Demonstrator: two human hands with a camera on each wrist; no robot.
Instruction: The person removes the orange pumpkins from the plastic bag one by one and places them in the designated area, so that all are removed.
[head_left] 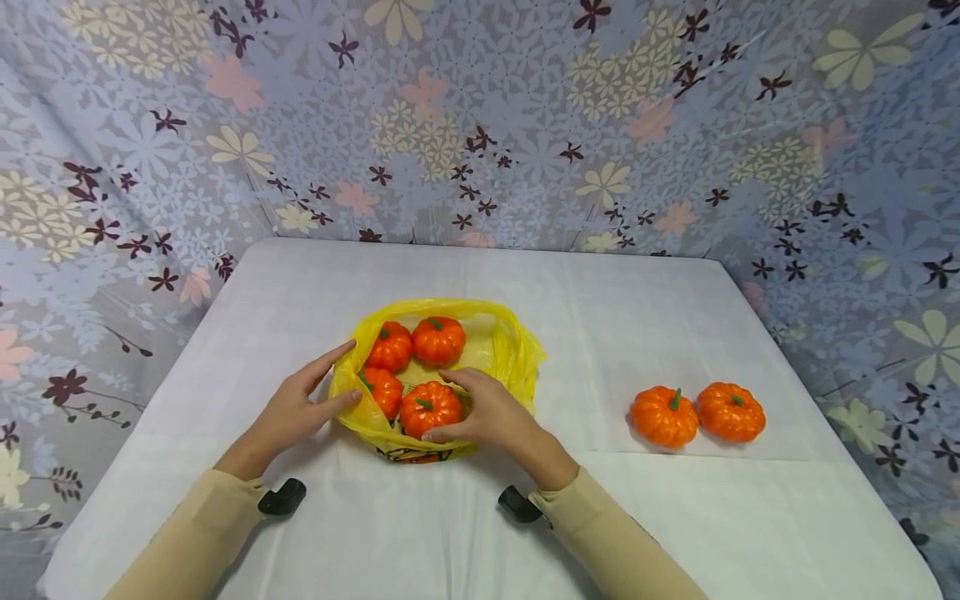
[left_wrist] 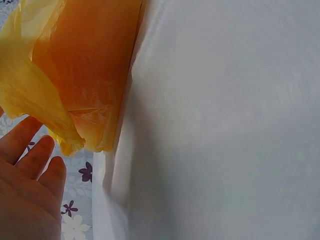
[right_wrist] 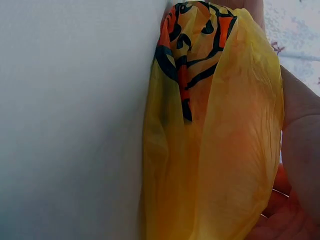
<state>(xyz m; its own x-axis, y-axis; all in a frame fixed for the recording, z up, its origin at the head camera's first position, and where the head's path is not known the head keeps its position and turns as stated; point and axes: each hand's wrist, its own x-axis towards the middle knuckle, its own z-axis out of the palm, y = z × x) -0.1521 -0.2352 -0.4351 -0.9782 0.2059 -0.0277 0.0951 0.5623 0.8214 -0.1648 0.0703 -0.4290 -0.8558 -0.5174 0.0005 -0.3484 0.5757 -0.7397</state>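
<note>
A yellow plastic bag [head_left: 517,358] with its mouth spread wide stands on the table and has several small orange-red toy pumpkins in it. My right hand [head_left: 495,412] reaches over the bag's right rim, thumb and fingers curved round the front pumpkin [head_left: 431,408]. Behind and left of that one lie a back pumpkin [head_left: 439,342], a left pumpkin [head_left: 390,347] and a lower-left pumpkin [head_left: 382,392]. My left hand [head_left: 296,408] touches the bag's left side with extended fingers; the left wrist view shows its fingers [left_wrist: 35,155] loose beside the yellow plastic.
Two more orange pumpkins, one [head_left: 664,417] beside another [head_left: 731,412], sit on the right part of the white-covered table [head_left: 600,317]. A flowered cloth [head_left: 525,125] hangs behind. Black wrist devices [head_left: 282,497] are on both sleeves.
</note>
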